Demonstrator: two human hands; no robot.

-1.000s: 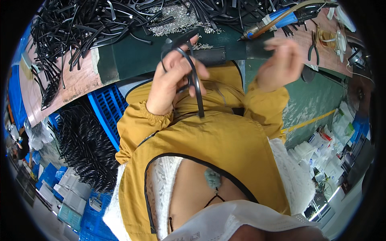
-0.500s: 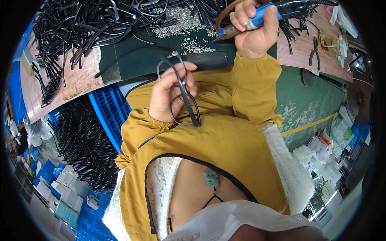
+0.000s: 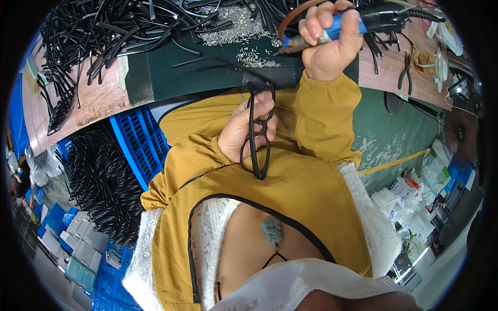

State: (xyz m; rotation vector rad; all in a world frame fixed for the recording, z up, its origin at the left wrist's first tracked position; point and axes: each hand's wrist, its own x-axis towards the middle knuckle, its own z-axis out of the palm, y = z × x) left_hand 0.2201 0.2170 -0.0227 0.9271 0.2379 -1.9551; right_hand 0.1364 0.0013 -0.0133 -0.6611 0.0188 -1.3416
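1. While the right hand (image 3: 332, 54) grips a blue-and-black handheld power tool (image 3: 383, 22), its fingers wrap the blue section and the thumb lies along it, a hold that probably keeps the narrow nose steady.
2. That nose points left and slightly down, just beside the loose metal pins (image 3: 257, 58) on the dark green mat (image 3: 202, 78); whether it touches any cannot be told.
3. The left hand (image 3: 244, 127) is closed around a black glasses frame (image 3: 252, 129), held low in front of the mustard apron (image 3: 290, 186), by the table's near edge. The rims hang toward the lap, and the fingers pass around and behind them, seemingly so that the joint end is left uncovered.
4. One long temple (image 3: 263, 78) of that frame reaches up and left over the mat — perhaps swung out so that it stays out of the fingers' way.
5. A dark pad (image 3: 282, 78) sits at the mat's near edge, right behind the frame's upper end, likely as a rest or a guard for the surface.
6. The larger pin pile (image 3: 233, 28) and the heap of black temples (image 3: 119, 33) lie farther back and to the left, presumably to be within reach without crowding the hands.
7. Pliers (image 3: 406, 72) lie off to the right on the wooden tabletop (image 3: 371, 67), apart from both hands.
8. Below the table on the left, a blue crate (image 3: 140, 140) stands next to a mass of dark, glossy pieces (image 3: 104, 192) — too tangled to tell singly.
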